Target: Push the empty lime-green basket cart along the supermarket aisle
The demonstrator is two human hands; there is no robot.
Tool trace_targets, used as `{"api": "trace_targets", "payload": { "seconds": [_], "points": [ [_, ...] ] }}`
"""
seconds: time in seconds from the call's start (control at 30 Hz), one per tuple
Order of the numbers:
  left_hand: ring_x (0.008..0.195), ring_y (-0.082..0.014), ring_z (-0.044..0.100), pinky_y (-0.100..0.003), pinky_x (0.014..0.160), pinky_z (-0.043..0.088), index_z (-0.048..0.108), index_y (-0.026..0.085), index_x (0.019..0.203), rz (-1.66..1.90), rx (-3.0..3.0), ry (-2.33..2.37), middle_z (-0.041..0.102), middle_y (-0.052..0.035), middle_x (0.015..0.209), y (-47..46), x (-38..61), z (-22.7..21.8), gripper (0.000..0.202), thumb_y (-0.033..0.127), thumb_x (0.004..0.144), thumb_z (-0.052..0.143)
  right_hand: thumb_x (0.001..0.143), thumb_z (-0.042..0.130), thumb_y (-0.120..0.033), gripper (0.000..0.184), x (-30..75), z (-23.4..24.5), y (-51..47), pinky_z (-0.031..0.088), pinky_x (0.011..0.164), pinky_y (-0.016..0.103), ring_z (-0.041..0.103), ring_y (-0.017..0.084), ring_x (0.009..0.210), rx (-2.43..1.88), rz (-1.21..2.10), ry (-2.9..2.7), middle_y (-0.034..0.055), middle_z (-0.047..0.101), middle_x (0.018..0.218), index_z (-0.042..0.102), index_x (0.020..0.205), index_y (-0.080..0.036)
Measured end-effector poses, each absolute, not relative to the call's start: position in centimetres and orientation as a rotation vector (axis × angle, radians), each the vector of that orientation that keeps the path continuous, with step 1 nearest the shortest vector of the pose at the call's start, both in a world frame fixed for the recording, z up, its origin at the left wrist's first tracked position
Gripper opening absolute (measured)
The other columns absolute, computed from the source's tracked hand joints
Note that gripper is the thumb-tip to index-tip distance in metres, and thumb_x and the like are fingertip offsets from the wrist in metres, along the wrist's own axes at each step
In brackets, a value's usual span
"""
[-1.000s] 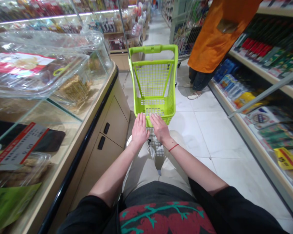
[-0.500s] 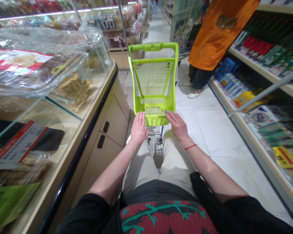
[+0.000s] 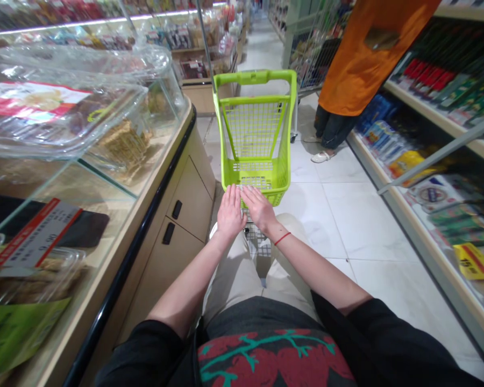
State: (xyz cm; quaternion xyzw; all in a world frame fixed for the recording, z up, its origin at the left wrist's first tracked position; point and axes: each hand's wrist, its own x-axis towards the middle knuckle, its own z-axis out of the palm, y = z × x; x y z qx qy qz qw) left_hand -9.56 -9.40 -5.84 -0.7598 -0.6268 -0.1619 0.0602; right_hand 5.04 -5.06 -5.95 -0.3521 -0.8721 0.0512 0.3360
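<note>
A bright green shopping cart [image 3: 286, 156] with a basket of plastic grid stands right in front of me. My left hand [image 3: 230, 210] lies at the left part of its near rim, fingers stretched out flat and close together. Beside it, my right hand [image 3: 258, 208] is also laid flat near the middle of that rim, its fingertips almost touching the left hand's fingers. Neither hand is wrapped round anything. A red string bracelet [image 3: 282, 238] circles the right wrist. No goods show in the green basket.
A glass-sided display counter [image 3: 161, 177] with packaged food runs along the left. On the right are shelves [image 3: 411, 220] of boxed goods. Ahead stands a person in an orange apron [image 3: 357, 70], near a metal cart [image 3: 312, 59]. Pale floor tiles [image 3: 331, 215] show between.
My right hand has slid left along the cart's rim, from its right corner to beside my left hand. The left hand stays in place. The person in orange has shifted slightly right.
</note>
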Motion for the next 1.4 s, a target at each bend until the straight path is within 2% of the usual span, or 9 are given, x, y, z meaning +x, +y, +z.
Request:
{"api": "trace_targets", "payload": {
  "seconds": [0.2,0.47,0.73,0.93,1.1,1.27,1.4],
  "points": [
    [0.160,-0.0333,0.006,-0.051,0.131,0.017,0.016,-0.002,0.159,-0.495,-2.296,-1.899,0.018,-0.0242,0.170,-9.5,-9.7,-5.5,0.090,0.029,0.084,0.054,0.098,0.038,-0.004,0.051,8.2,-6.1,-4.6,0.043,0.122,0.047,0.054,0.023,0.141,-0.966,0.036,-2.222,0.0106,0.060,0.147,0.063,0.140,-0.017],
    [0.160,-0.0331,0.005,-0.051,0.131,0.017,0.011,-0.001,0.161,-0.497,-2.305,-1.905,0.017,-0.0235,0.170,-9.3,-9.4,-5.6,0.093,0.030,0.085,0.053,0.095,0.037,0.002,0.055,15.2,-7.6,-3.8,0.043,0.122,0.051,0.054,0.022,0.141,-1.150,-0.062,-2.004,0.0128,0.062,0.146,0.063,0.139,-0.018],
    [0.160,-0.0333,0.005,-0.051,0.131,0.016,0.014,-0.001,0.160,-0.480,-2.307,-1.895,0.017,-0.0235,0.170,-9.5,-9.3,-5.4,0.092,0.031,0.084,0.054,0.097,0.038,-0.003,0.053,7.6,-7.4,-4.9,0.039,0.124,0.050,0.049,0.023,0.145,-1.031,0.031,-2.117,0.0134,0.060,0.148,0.059,0.143,-0.014],
    [0.160,-0.0331,0.011,-0.050,0.131,0.015,0.021,0.000,0.160,-0.450,-2.284,-1.889,0.021,-0.0216,0.170,-9.5,-9.7,-5.6,0.087,0.032,0.086,0.053,0.098,0.041,-0.008,0.049,4.4,-5.9,-5.0,0.039,0.124,0.049,0.050,0.025,0.145,-0.936,0.084,-2.239,0.0151,0.057,0.150,0.060,0.143,-0.012],
    [0.159,-0.0315,0.018,-0.049,0.131,0.016,0.023,0.002,0.159,-0.485,-2.276,-1.861,0.027,-0.0205,0.168,-9.7,-10.0,-5.3,0.085,0.028,0.085,0.055,0.097,0.039,-0.002,0.049,8.9,-6.1,-4.8,0.046,0.119,0.046,0.058,0.023,0.137,-0.977,-0.056,-2.188,0.0124,0.064,0.144,0.066,0.136,-0.015],
    [0.159,-0.0308,0.019,-0.050,0.131,0.017,0.028,0.008,0.159,-0.555,-2.287,-1.830,0.028,-0.0189,0.168,-9.5,-10.4,-5.2,0.080,0.025,0.086,0.056,0.095,0.041,0.002,0.049,14.3,-6.8,-4.3,0.048,0.118,0.048,0.061,0.024,0.134,-1.106,-0.163,-2.087,0.0120,0.066,0.140,0.069,0.132,-0.017],
    [0.160,-0.0317,0.016,-0.051,0.131,0.016,0.020,0.003,0.160,-0.606,-2.254,-1.863,0.025,-0.0213,0.168,-8.9,-11.3,-5.1,0.086,0.026,0.086,0.055,0.094,0.043,0.001,0.050,14.8,-7.1,-4.1,0.048,0.118,0.049,0.060,0.024,0.135,-1.133,-0.140,-2.059,0.0127,0.066,0.141,0.067,0.134,-0.017]
  ]
}}
